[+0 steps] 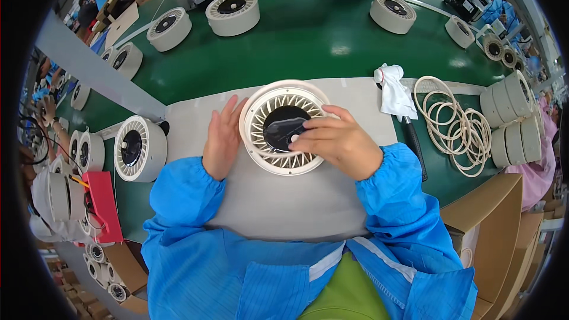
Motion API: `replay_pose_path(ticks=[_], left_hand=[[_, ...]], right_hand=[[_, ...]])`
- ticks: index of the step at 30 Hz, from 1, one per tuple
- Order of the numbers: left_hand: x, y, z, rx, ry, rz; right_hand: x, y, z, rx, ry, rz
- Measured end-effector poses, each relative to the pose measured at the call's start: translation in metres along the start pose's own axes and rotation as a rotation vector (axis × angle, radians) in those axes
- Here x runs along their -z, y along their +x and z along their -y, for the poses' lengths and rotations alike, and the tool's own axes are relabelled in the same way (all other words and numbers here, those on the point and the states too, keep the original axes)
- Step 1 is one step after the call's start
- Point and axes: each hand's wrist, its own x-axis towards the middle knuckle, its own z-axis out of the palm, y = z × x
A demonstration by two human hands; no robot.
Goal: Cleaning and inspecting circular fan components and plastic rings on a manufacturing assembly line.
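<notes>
In front of me on the grey mat [284, 207] lies a round cream fan housing [290, 170], with radial vanes and a glossy black centre disc [278, 124]. A thin cream ring [284, 82] sits over it, a little off its rim. My left hand [222, 139] is flat beside the ring's left edge, fingers stretched out. From the right, my right hand [339, 142] grips the ring, its index finger at the upper right edge and its other fingers bunched over the black disc by a small white knob [294, 138]. The palm hides part of the ring.
Right of the mat are a white cloth [398, 92], a black-handled tool [415, 148] and coiled cream rings [453, 124]. Stacked housings [512, 115] and a cardboard box [486, 219] stand beyond. Another housing [140, 148] is near my left; a metal post [98, 62] rises behind it.
</notes>
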Motion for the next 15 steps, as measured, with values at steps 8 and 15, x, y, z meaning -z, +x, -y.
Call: replay_pose_path(ticks=[8, 15], left_hand=[[-0.024, 0.004, -0.004, 0.031, 0.428, 0.108], [-0.042, -0.009, -0.002, -0.191, 0.905, 0.012]], right_hand=[[0.001, -0.007, 0.010, -0.008, 0.000, 0.104], [-0.011, 0.016, -0.008, -0.341, 0.306, -0.308]])
